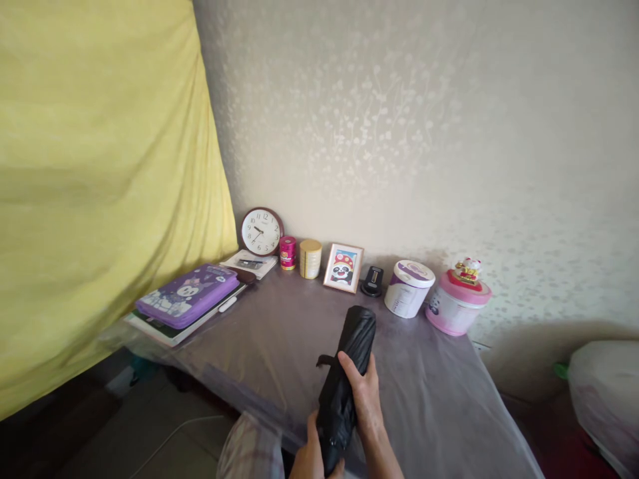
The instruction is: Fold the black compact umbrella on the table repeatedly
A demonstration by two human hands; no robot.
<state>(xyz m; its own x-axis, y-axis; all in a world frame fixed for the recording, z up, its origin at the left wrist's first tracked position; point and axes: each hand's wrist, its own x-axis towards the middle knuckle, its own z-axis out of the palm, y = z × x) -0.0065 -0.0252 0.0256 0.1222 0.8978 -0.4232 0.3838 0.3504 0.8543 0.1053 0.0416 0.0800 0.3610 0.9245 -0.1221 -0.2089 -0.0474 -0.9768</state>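
Note:
A folded black umbrella point(344, 386) is held at a tilt over the table's near edge, its top end leaning away from me and to the right. My right hand point(367, 396) wraps round its middle from the right side, thumb across the front. Lower down, my left hand point(310, 449) grips the umbrella near its bottom end, partly cut off by the frame. A short black strap point(325, 360) sticks out loose on the left side of the folded cloth.
Along the wall stand a round clock point(262, 231), a pink tin point(287, 253), a yellow canister point(310, 259), a framed panda picture point(343, 268), a black stand point(372, 281), a white tub point(409, 289) and a pink-lidded tub point(456, 306). A purple case point(190, 294) lies left.

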